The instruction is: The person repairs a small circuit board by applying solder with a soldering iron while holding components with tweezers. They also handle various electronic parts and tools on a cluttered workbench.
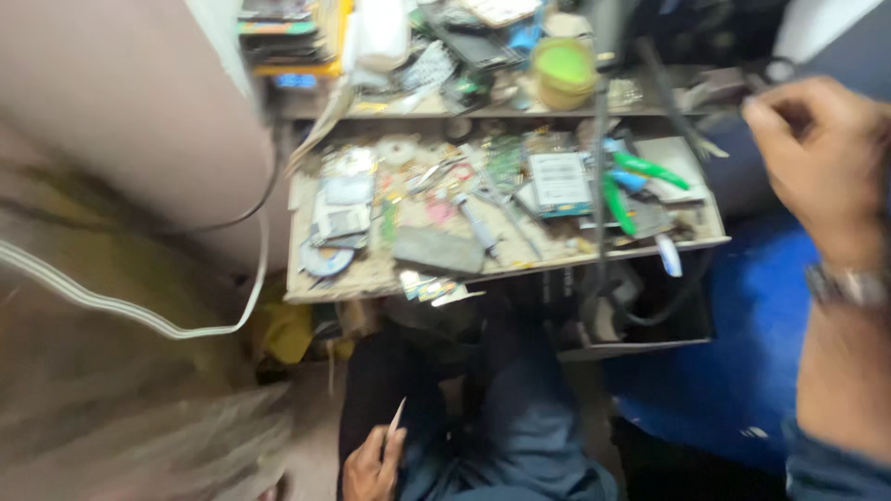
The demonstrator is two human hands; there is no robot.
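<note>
My left hand [371, 464] is low in the view, beside my knee in dark trousers [520, 408]. It pinches a thin white sliver [396, 417] that points upward. My right hand [821, 158] is raised at the right edge with its fingers curled in, and a wristwatch [849, 283] sits on the wrist. The blur hides whether anything is in it. Between the hands, an open drawer [371, 278] is pulled out over my lap. It is packed with small tools and parts.
In the drawer lie green-handled pliers [640, 176], a screwdriver [478, 227], a grey block [436, 250], a disc [327, 262] and circuit boards. A green-lidded jar [563, 70] stands on the cluttered desk top above. A white flat cable [139, 315] loops at the left. A blue surface [752, 315] is at the right.
</note>
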